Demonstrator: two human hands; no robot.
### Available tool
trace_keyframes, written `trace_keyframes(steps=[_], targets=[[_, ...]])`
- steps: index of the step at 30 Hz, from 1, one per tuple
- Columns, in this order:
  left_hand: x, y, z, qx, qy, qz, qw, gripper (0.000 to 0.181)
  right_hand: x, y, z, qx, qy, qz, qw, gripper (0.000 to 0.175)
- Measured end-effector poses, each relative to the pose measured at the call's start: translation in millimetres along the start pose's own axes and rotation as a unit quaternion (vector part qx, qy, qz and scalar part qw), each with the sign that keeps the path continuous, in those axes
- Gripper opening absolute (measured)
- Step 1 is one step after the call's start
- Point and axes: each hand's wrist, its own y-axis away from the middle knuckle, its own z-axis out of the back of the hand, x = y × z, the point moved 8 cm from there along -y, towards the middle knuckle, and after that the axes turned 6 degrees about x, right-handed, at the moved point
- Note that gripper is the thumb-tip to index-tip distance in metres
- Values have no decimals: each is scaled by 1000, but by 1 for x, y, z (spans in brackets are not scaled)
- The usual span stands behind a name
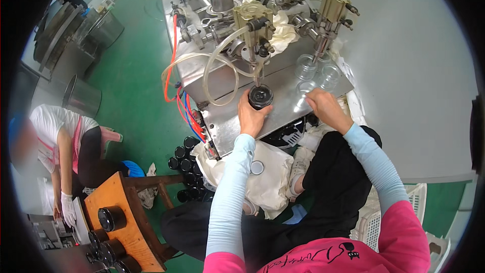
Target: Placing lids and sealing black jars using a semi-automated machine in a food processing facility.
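Observation:
My left hand (252, 115) holds a glass jar (260, 97) filled with something dark, its mouth facing up. The jar is just below the metal nozzle (257, 79) of a steel filling machine (242, 53). To the right, the fingertips of my right hand (327, 108) are at the near side of a clear glass jar (305, 86); whether they grip it is unclear. Behind that jar, more clear glass jars (329, 76) stand on the machine's steel plate (280, 83), by a second nozzle (320, 47).
Dark jars (185, 165) crowd the green floor at left. More stand on a wooden stool (125, 231), beside a seated person wearing a white glove (68, 210). Orange hoses (172, 60) edge the machine. A grey tabletop (409, 83) lies right; a lid (257, 167) rests below.

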Motion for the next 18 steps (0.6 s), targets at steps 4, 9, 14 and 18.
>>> trace_keyframes(steps=[4,9,14,18], targets=[[2,31,17,-15,-50,26,998,73,39,-20,-17,4,-39,104,994,16],[6,72,42,-28,-62,46,997,74,70,-38,-34,16,-75,160,984,18],[8,100,72,-73,-95,-27,992,85,81,-43,-45,37,-51,172,983,18],[6,113,126,-115,-25,-30,993,67,68,-47,-54,59,-37,179,981,19]])
